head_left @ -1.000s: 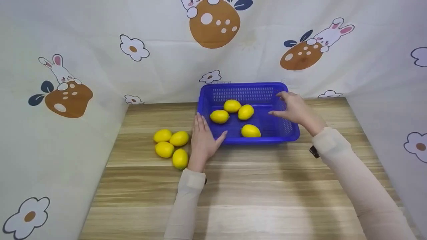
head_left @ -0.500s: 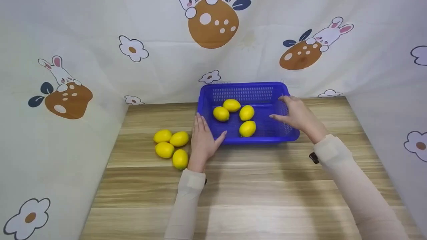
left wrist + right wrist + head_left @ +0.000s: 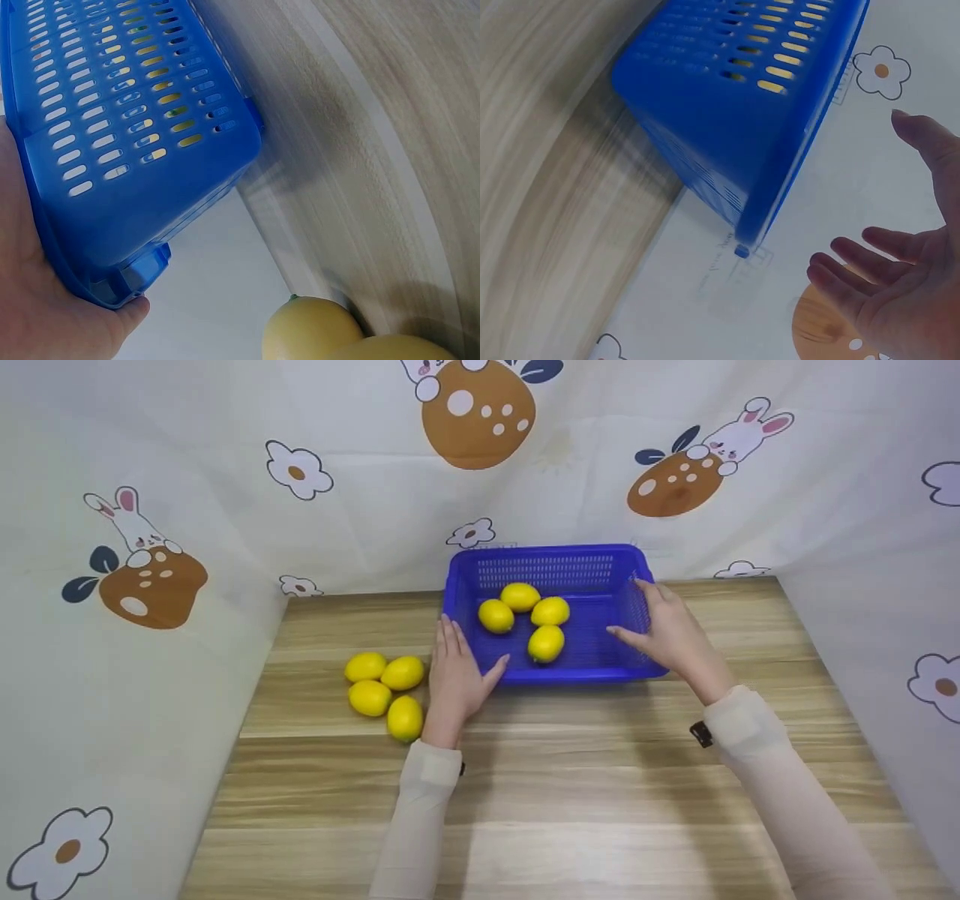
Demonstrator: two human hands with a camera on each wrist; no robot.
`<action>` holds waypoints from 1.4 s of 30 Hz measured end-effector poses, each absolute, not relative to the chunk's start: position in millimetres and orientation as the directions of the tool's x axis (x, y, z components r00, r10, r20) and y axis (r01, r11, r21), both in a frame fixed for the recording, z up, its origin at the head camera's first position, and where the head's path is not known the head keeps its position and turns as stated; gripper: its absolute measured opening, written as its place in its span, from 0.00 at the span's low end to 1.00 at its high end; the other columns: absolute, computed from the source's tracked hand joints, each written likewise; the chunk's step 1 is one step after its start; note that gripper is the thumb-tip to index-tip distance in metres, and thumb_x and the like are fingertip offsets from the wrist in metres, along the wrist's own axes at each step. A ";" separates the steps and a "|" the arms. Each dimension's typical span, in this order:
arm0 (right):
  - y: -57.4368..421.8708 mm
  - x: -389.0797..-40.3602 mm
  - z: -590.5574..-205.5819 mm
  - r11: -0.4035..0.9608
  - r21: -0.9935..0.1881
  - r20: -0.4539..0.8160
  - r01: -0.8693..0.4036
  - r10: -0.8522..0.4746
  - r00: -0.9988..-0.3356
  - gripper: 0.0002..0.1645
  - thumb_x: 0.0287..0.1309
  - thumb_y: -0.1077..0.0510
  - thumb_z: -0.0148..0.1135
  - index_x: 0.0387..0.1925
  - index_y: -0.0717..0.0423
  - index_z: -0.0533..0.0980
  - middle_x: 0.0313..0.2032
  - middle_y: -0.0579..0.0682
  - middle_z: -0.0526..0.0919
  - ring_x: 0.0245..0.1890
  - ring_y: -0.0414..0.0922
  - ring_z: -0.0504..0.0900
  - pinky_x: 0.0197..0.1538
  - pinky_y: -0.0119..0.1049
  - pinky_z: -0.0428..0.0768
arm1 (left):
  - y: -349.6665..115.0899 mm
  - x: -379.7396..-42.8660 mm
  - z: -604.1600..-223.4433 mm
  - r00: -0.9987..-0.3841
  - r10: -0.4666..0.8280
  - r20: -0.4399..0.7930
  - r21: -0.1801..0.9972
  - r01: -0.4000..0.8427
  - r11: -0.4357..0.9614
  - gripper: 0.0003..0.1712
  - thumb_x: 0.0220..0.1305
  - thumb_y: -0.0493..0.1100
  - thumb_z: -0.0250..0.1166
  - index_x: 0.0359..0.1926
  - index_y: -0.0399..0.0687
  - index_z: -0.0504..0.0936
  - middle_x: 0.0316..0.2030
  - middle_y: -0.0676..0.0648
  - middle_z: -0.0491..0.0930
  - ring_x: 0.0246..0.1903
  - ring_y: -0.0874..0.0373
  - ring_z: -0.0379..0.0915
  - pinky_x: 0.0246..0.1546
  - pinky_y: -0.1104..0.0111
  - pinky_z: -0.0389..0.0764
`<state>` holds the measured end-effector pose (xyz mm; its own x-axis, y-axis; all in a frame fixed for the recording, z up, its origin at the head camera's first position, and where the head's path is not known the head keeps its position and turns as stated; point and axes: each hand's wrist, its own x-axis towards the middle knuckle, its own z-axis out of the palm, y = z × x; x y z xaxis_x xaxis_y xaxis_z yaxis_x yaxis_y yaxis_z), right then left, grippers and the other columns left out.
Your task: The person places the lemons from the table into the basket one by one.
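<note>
A blue slotted plastic basket (image 3: 570, 675) stands on the wooden table, with several yellow lemons (image 3: 547, 643) together in its left half. My left hand (image 3: 456, 675) rests against the basket's near left corner, fingers straight along the left side and thumb over the near rim. In the left wrist view, this hand (image 3: 37, 300) lies along the rim (image 3: 45, 225). My right hand (image 3: 675, 634) is by the basket's right end, thumb and fingers spread and holding nothing. The right wrist view shows this hand (image 3: 900, 277) apart from the basket's rim (image 3: 802, 142).
Several more lemons (image 3: 370, 697) lie grouped on the table just left of my left wrist. A pale cloth (image 3: 360, 532) printed with rabbits and flowers walls in the back and sides. The wooden tabletop (image 3: 570, 795) stretches in front of the basket.
The nearest lemon in the basket has rolled left, up to the others, which have shifted slightly. My right hand has drawn back a little toward me. The left hand stays put.
</note>
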<state>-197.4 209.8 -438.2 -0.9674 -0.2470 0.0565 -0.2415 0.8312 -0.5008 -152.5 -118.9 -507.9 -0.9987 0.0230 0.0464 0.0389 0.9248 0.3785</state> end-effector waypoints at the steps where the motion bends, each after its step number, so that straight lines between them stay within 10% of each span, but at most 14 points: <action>1: 209.4 -195.8 -439.9 0.829 -0.506 0.066 -0.239 -0.240 -0.969 0.57 0.66 0.42 0.71 0.79 0.71 0.55 0.75 0.78 0.60 0.75 0.74 0.60 0.76 0.68 0.59 | -119.1 -152.5 -508.1 -0.999 0.023 0.048 0.381 0.039 0.924 0.63 0.74 0.74 0.51 0.80 0.23 0.45 0.82 0.27 0.37 0.83 0.36 0.33 0.82 0.51 0.48; 42: 206.0 -173.5 -508.4 0.896 -0.388 0.085 -0.217 -0.199 -0.976 0.63 0.75 0.27 0.46 0.79 0.78 0.44 0.81 0.75 0.42 0.83 0.69 0.40 0.82 0.62 0.44 | -113.9 -151.3 -506.0 -0.999 0.004 0.047 0.363 0.021 0.932 0.63 0.74 0.74 0.52 0.81 0.24 0.46 0.83 0.28 0.38 0.84 0.38 0.35 0.82 0.50 0.51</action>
<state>-173.5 206.0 -508.4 -0.9763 -0.1993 0.0848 -0.2166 0.8960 -0.3878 -151.3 -113.9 -506.0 -0.9989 0.0038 0.0471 0.0207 0.9316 0.3630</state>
